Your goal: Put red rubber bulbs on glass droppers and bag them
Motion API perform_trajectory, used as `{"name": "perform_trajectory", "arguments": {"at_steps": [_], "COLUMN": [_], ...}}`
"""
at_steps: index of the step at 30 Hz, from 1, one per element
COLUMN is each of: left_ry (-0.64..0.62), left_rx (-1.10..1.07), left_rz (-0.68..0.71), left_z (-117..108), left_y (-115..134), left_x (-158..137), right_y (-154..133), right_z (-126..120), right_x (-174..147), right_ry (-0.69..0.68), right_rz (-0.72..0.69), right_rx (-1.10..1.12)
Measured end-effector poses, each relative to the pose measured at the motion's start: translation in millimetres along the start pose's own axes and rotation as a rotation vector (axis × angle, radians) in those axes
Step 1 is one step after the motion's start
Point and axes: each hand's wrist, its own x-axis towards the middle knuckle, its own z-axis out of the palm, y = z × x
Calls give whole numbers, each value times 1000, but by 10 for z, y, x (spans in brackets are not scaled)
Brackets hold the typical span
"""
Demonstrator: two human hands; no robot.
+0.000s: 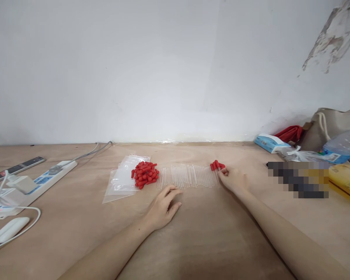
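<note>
A row of thin clear tubes lies side by side on the table. Several red rubber bulbs sit at the upper right end of the row, apparently fitted on tubes as droppers. At that end my right hand is closed, its thumb and fingertips pinching what looks like a dropper just below the red bulbs. My left hand rests just in front of the row's left part, fingers apart and holding nothing. A heap of loose red rubber bulbs lies left of the tubes, partly on clear plastic bags.
On the left are a power strip with plugs and cables, a remote control and a white case. A blue tissue pack, a plastic bottle and a yellow packet stand at right. The wall bounds the table's back.
</note>
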Motion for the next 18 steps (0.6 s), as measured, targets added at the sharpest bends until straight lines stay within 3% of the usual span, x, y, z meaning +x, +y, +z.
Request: {"name": "perform_trajectory", "arguments": {"at_steps": [3,8,18], "left_ry": [5,-15,-17], "left_rx": [6,4,13], "left_rz": [13,17,36], "left_z": [-9,-15,5], "left_y": [12,28,-19], "left_x": [3,10,1], "right_y": [17,136,265], "right_z": [9,-31,14], "right_x": [23,119,192], "right_ry": [-19,122,85], "right_rz": [8,48,-11], "right_rx": [-13,-69,-55]}}
